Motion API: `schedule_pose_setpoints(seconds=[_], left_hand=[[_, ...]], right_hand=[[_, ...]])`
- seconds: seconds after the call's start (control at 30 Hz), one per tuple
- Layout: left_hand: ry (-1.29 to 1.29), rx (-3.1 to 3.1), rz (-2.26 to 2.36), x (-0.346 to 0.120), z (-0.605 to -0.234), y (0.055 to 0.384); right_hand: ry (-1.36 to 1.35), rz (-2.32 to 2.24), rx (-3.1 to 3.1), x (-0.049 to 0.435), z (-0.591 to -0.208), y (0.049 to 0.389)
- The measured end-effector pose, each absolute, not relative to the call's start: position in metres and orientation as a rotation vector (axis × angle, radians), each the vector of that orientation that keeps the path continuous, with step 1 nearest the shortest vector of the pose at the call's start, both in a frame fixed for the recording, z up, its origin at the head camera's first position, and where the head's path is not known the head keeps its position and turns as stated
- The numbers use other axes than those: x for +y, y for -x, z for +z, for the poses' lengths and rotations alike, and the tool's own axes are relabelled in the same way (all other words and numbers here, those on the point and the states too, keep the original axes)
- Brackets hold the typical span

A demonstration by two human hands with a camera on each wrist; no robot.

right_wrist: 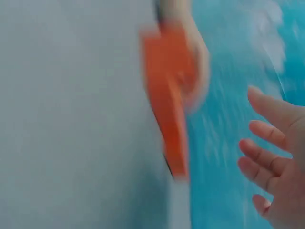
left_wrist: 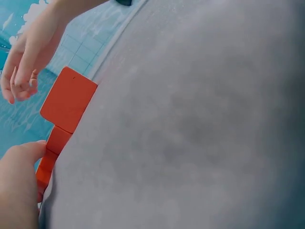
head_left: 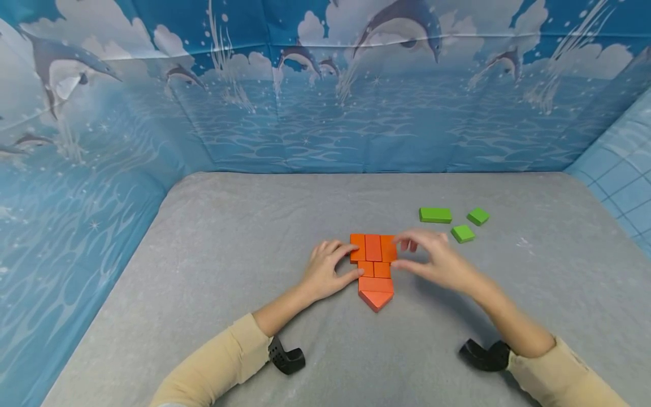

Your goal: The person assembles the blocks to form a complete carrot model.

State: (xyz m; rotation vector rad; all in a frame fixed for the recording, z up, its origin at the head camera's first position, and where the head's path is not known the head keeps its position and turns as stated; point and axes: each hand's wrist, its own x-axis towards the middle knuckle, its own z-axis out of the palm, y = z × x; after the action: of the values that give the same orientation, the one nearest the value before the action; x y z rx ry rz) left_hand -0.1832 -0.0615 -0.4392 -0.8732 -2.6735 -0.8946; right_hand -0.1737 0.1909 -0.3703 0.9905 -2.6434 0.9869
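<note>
Orange blocks lie together on the grey cloth in the head view: three upright blocks (head_left: 373, 247) at the far end, two small blocks (head_left: 373, 269) below them, then a crosswise block (head_left: 376, 284) and a triangular block (head_left: 376, 299) pointing nearward. My left hand (head_left: 325, 270) rests along their left side, thumb and forefinger touching the edges. On the right side hovers my right hand (head_left: 438, 261), its fingers spread and bent a little. In the right wrist view this right hand (right_wrist: 283, 157) holds nothing and looks apart from the blurred orange blocks (right_wrist: 167, 90).
Beyond the right hand lie a long green block (head_left: 435, 215) and two small green blocks, one nearer (head_left: 463, 233) and one farther right (head_left: 478, 216). A blue dolphin-print curtain (head_left: 325, 124) stands behind the grey surface (head_left: 244, 226).
</note>
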Motion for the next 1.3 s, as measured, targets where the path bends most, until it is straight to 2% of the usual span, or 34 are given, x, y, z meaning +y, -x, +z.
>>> schedule_pose_setpoints(seconds=[0.13, 0.3, 0.43, 0.67, 1.3], left_hand=[[0.874, -2.671, -0.885, -0.062, -0.44, 0.183], [0.883, -2.663, -0.869, -0.062, -0.44, 0.183], [0.884, -2.664, -0.868, -0.062, -0.44, 0.184], [0.892, -2.667, -0.854, -0.061, -0.439, 0.183], [0.888, -2.687, -0.861, -0.062, -0.438, 0.183]], right_hand=[[-0.795, 1.018, -2.612, 0.228, -0.365, 0.213], [-0.548, 1.173, -2.726, 0.266, -0.371, 0.243], [-0.548, 1.171, -2.777, 0.285, -0.382, 0.256], [-0.67, 1.135, -2.793, 0.301, -0.4, 0.265], [-0.583, 1.051, -2.963, 0.3, -0.407, 0.269]])
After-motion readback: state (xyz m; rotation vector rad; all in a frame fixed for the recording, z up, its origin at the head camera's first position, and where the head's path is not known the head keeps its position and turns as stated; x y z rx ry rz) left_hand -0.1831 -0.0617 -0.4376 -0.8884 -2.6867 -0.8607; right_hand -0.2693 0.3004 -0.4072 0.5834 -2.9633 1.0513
